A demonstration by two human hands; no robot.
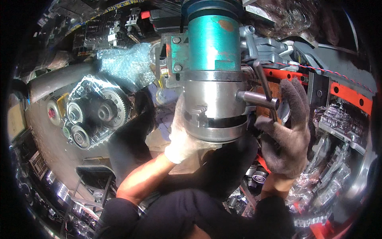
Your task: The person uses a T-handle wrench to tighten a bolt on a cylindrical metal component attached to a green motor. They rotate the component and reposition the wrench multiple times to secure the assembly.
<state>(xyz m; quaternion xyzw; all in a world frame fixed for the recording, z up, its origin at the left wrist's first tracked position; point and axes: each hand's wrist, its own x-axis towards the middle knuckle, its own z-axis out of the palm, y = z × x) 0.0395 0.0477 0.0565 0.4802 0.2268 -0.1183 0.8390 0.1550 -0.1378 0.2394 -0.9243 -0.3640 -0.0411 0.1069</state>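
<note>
A metal lathe chuck (pixel 217 95) sits on a green cylindrical machine head (pixel 213 44), its stepped jaws showing at the front. At its near end a round metal part (pixel 217 133) rests against the jaws. My left hand (pixel 185 141), in a pale glove, cups this part from the left and below; its fingertips are hidden behind it. A T-handled chuck key (pixel 258 99) stands in the chuck's right side, its crossbar tilted. Beside the key is my right hand (pixel 288 135), in a grey glove, its fingers stretched and apart. The thumb side is close to the crossbar's lower end.
An opened gearbox housing with gears (pixel 97 111) lies to the left. Bubble wrap (pixel 125 67) sits behind it. An orange metal frame (pixel 350 97) runs along the right, with a valve body (pixel 342 127) and plastic-wrapped parts (pixel 326 167) nearby. A metal-framed stand (pixel 93 179) is at the lower left.
</note>
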